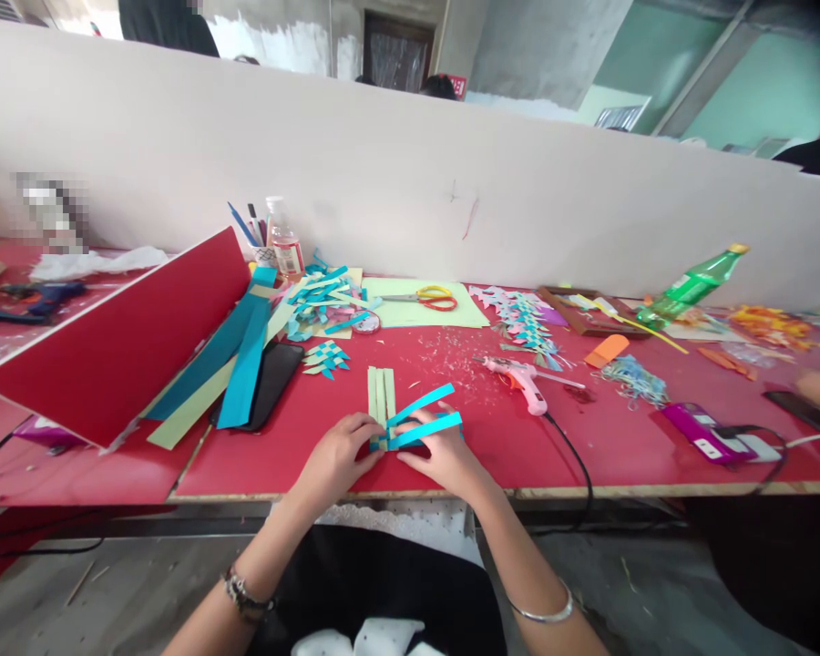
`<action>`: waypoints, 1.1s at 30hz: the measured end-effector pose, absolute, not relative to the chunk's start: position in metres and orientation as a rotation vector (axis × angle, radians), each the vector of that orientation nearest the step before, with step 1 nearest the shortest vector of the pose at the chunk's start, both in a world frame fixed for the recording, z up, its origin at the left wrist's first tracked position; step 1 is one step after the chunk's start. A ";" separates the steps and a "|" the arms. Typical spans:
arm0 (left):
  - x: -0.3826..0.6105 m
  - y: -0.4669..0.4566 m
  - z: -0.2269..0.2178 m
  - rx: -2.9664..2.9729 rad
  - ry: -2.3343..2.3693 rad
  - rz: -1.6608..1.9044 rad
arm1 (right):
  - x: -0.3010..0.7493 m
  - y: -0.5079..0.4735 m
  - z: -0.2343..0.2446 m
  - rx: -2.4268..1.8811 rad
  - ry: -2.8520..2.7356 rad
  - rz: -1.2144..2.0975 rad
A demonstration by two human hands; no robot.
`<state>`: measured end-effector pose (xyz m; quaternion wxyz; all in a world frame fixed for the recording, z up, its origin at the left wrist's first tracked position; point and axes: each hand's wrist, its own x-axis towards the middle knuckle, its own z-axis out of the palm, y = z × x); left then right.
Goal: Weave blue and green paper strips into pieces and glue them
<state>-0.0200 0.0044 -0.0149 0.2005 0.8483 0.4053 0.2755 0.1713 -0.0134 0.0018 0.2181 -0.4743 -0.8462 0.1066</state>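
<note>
A small weave of pale yellow-green paper strips [381, 394] and blue paper strips [424, 401] lies on the red table in front of me. The pale strips point away from me, while the blue ones stick out to the right. My left hand [342, 454] pinches the woven left end, fingertips on the crossing. My right hand [444, 458] grips around the blue strips, one of which passes over its fingers. Part of the weave is hidden by my fingers. Just beyond lies a finished-looking blue and pale checkered woven piece [326, 358].
A pink glue gun [523, 381] with its cord lies to the right. Left are a black phone [273, 387], long loose strips [244, 364] and an upright red board [129, 337]. Behind are scissors [427, 296], a green bottle [697, 287] and a purple power strip [707, 435] at right.
</note>
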 end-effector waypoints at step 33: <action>-0.018 0.006 -0.016 2.384 1.108 0.784 | 0.176 0.005 0.004 -1.260 -2.415 0.404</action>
